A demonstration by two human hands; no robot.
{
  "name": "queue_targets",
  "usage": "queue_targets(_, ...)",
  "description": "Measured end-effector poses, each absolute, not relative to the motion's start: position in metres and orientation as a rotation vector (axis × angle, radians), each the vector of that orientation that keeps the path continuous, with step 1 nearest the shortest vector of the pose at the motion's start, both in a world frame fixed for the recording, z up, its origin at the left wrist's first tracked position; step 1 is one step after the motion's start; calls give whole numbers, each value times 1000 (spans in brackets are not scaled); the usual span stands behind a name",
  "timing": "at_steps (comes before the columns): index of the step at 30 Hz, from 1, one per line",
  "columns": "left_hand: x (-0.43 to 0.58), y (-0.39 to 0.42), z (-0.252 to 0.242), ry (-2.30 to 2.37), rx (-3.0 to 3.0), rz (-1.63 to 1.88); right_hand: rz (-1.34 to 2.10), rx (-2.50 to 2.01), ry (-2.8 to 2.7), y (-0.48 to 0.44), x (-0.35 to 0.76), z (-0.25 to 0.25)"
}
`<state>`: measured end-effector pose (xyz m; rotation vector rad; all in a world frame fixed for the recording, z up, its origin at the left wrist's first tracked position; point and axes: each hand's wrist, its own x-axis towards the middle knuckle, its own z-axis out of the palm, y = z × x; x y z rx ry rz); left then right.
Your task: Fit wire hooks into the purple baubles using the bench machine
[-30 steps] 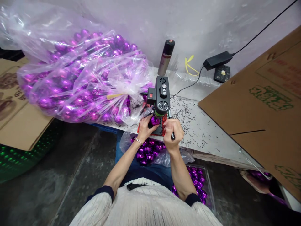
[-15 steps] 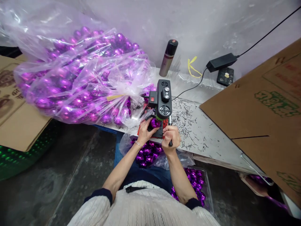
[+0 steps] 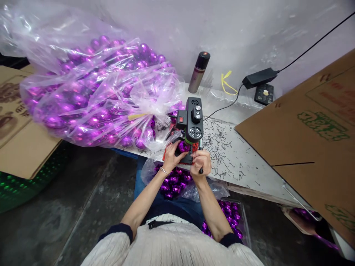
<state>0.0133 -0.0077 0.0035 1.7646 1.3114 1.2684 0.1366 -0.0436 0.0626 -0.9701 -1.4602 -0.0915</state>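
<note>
Bag (image 3: 91, 99): full of purple balls; lies on the table (image 3: 238, 155), left of the press (image 3: 193, 120).
Press: stands at the table's near edge.
Left hand (image 3: 172, 157): fingers closed on the ball (image 3: 183, 146); a steady hold with fingertips off the head's path seems best.
Right hand (image 3: 201, 161): clenched around the lever (image 3: 200, 171); an even pull seems advisable.
Ball: sits directly under the press head.

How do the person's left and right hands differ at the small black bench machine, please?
The left hand cups a shiny purple ball under the black bench machine, fingers open around it; the right hand is a closed fist on the machine's black lever handle. The left wrist wears a thin bracelet; the right wrist shows none. Both sit close together at the machine's base.
</note>
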Motion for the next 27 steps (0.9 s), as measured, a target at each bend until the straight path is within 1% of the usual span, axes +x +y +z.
queue_targets(4,14,-7,-1,1326,1738,1269,-110,-925,-1478,-43,135,58)
queue_targets(6,15,-5,-2,1317,1743,1281,-120,-917,-1489,-44,135,64)
queue_targets(11,12,-7,-3,1267,1798,1318,-2,-1040,-1382,-48,135,115)
queue_targets(13,4,-21,-4,1243,1868,1336,83,-1056,-1377,-48,134,136)
queue_targets(15,-8,-44,-6,1186,2009,1304,121,-1064,-1379,-49,133,147)
queue_targets(18,-24,-79,-11,1085,2238,1153,91,-1048,-1377,-50,133,141)
queue_targets(20,-30,-84,-8,1066,2266,1107,61,-1050,-1392,-51,133,131)
queue_targets(22,-31,-63,2,1113,2154,1200,39,-1056,-1412,-52,134,123)
queue_targets(25,-25,13,31,1323,1780,1423,25,-1054,-1425,-53,134,121)
queue_targets(27,-19,73,50,1476,1495,1364,18,-1052,-1426,-53,134,123)
